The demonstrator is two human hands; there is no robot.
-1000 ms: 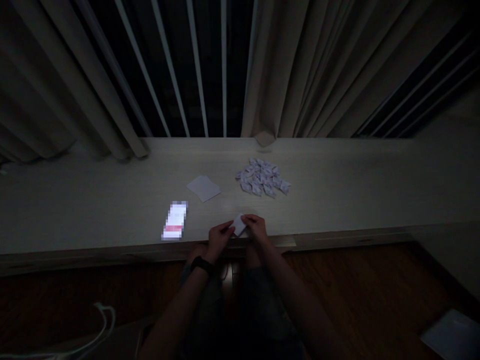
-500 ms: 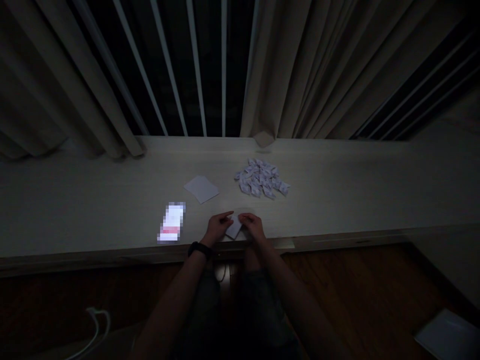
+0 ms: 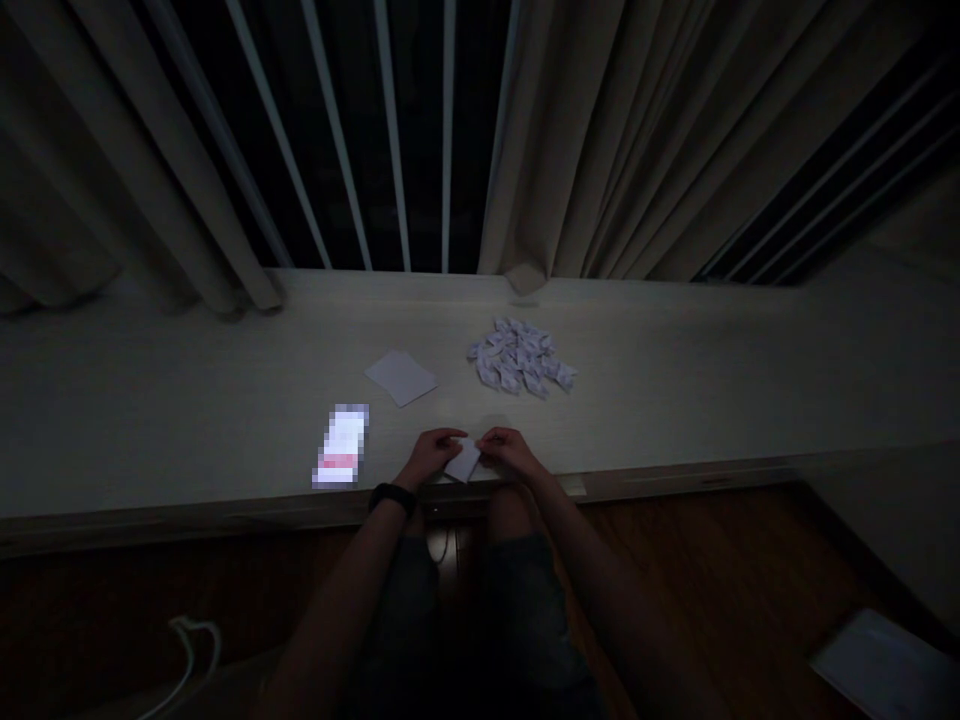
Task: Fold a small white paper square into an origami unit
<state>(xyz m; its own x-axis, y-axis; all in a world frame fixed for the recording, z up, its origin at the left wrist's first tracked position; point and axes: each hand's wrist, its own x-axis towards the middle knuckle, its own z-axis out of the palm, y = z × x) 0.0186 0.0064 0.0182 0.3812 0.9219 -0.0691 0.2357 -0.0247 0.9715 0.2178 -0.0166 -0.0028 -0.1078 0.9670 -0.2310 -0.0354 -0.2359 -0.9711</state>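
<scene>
A small folded piece of white paper (image 3: 463,462) lies at the front edge of the pale ledge, between both hands. My left hand (image 3: 433,455), with a dark band on its wrist, pinches the paper's left side. At the upper right corner of the paper, my right hand (image 3: 508,449) is closed with thumb and fingertips on it. Beyond my hands is a heap of folded white paper pieces (image 3: 521,357). To its left lie several flat white paper sheets (image 3: 401,378), slightly fanned. Fine creases are too dark to make out.
A lit phone (image 3: 341,447), its screen blurred out, lies on the ledge (image 3: 712,390) to the left. Curtains (image 3: 600,140) and window bars (image 3: 390,140) stand behind. Below are a wooden floor, a white cord (image 3: 191,640) and a pale flat object (image 3: 885,660) at lower right.
Both hands stay on the folded paper, which has shifted slightly left and down in view. The right fingers have moved a little on its upper corner. The heap and sheets are unchanged.
</scene>
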